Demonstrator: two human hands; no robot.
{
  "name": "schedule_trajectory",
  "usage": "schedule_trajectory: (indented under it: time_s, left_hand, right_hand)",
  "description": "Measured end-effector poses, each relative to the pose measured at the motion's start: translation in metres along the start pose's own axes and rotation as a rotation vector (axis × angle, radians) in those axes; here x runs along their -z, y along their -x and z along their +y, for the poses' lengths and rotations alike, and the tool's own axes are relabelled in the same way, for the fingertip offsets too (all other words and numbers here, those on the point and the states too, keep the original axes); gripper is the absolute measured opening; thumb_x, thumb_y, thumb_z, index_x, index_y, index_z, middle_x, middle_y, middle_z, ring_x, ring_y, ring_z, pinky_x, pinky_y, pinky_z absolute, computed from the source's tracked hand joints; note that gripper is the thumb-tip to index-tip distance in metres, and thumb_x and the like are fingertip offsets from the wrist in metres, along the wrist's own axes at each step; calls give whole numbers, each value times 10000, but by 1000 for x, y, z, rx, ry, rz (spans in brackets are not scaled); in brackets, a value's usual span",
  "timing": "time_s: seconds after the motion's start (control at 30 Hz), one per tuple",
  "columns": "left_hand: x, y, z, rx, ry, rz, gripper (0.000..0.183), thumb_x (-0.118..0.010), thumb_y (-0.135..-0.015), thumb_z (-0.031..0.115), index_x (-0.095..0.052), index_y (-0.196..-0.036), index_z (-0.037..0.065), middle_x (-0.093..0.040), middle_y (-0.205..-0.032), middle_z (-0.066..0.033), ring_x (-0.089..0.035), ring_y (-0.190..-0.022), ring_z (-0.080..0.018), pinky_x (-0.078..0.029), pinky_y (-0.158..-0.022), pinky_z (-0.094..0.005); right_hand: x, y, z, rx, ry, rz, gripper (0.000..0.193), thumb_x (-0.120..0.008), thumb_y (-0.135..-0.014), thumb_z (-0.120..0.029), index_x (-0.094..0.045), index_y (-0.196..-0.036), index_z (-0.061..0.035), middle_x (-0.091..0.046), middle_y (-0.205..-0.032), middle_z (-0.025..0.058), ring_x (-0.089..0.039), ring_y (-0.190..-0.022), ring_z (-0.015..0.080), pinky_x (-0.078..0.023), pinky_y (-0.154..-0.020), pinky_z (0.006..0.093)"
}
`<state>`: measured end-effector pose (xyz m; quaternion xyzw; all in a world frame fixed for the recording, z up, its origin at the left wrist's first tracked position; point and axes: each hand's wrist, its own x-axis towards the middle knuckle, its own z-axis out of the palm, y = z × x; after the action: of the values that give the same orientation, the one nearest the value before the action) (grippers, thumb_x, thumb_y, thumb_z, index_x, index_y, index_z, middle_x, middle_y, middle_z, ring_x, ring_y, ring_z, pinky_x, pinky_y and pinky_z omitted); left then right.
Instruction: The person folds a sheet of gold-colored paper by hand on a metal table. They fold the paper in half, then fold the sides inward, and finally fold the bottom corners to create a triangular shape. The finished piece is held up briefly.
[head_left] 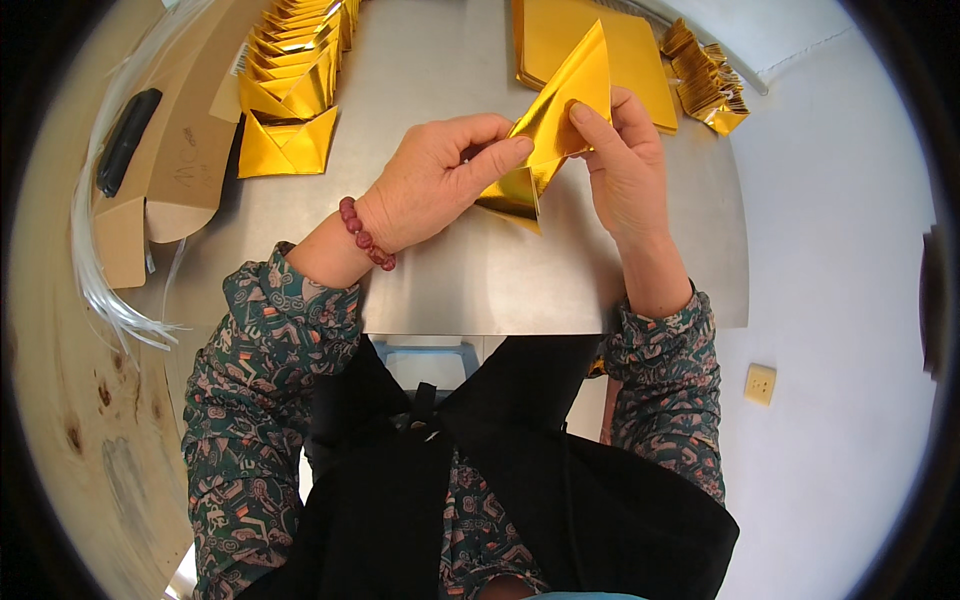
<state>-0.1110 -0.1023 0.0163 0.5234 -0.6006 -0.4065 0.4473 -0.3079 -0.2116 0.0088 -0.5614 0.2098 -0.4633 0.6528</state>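
A partly folded sheet of shiny gold paper (565,100) is held between my two hands above the metal table. My left hand (440,170), with a dark red bead bracelet at the wrist, pinches its left side between thumb and fingers. On the right side, my right hand (625,155) grips the paper, its thumb pressed on the front face and its fingers behind. One point of the paper stands up toward the far side, and a folded flap hangs below my left thumb. The fingertips behind the paper are hidden.
A stack of flat gold sheets (620,60) lies at the far right, beside a bundle of folded gold pieces (705,80). At far left stands a row of folded gold pieces (290,140). A cardboard box (175,150) and white plastic strands (95,270) flank the metal table (470,300).
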Motion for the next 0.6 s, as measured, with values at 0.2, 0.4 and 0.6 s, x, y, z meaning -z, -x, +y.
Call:
schedule_trajectory:
  time_s: [0.2,0.4,0.6]
  left_hand:
    - [-3,-2,-4,-53,23,60,306,-642,-1089,283,-723,-1157,-4,-694,-854,-21,-606,-798,-86,-510,-725,-252]
    - [-4,-1,-6,-67,53,64,322,-633,-1096,296,-722,-1157,-7,-689,-854,-15,-601,-802,-79,-508,-724,-246]
    - [-1,-3,-5,8,169,65,326,-621,-1105,301,-725,-1140,-6,-656,-843,29,-567,-796,-45,-483,-702,-224]
  right_hand:
    - [-3,0,0,7,-4,-19,173,-756,-1005,-156,-673,-1134,-76,-712,-966,-37,-615,-845,44,-473,-756,231]
    - [-4,0,0,-2,-1,-12,183,-757,-1010,-177,-674,-1141,-81,-716,-980,-36,-619,-859,46,-477,-747,233]
    - [-6,3,-2,-119,-99,7,290,-770,-1000,-196,-676,-1240,-61,-720,-1027,-11,-636,-889,72,-517,-768,254]
